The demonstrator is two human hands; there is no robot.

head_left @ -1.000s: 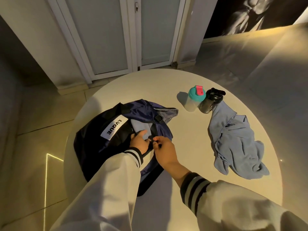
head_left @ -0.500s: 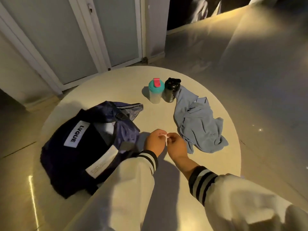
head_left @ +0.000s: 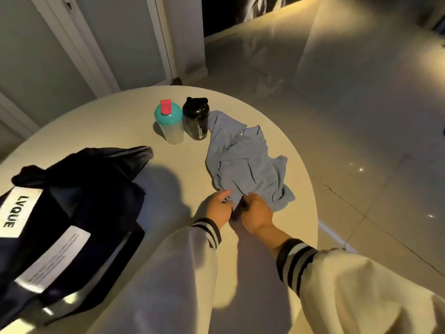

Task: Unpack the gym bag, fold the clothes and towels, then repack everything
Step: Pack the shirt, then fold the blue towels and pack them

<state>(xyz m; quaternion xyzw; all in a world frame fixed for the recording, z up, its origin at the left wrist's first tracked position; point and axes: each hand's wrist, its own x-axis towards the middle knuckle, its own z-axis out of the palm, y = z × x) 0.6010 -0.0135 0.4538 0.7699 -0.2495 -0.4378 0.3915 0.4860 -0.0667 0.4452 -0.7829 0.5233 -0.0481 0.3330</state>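
A crumpled blue-grey cloth (head_left: 245,162) lies on the right half of the round table (head_left: 115,116). My left hand (head_left: 218,208) and my right hand (head_left: 257,213) meet at its near edge, and both pinch the fabric there. The dark navy gym bag (head_left: 72,213) with a white LVQUE label lies slumped at the left, apart from both hands. What is inside the bag is hidden.
A clear shaker with a teal lid (head_left: 169,122) and a black bottle (head_left: 196,119) stand side by side at the far middle, the black one touching the cloth. The table edge curves close on the right. Doors (head_left: 79,39) stand behind.
Both hands left the gym bag and moved right across the table to the near edge of the blue-grey cloth, where they now pinch it. My view swung right.
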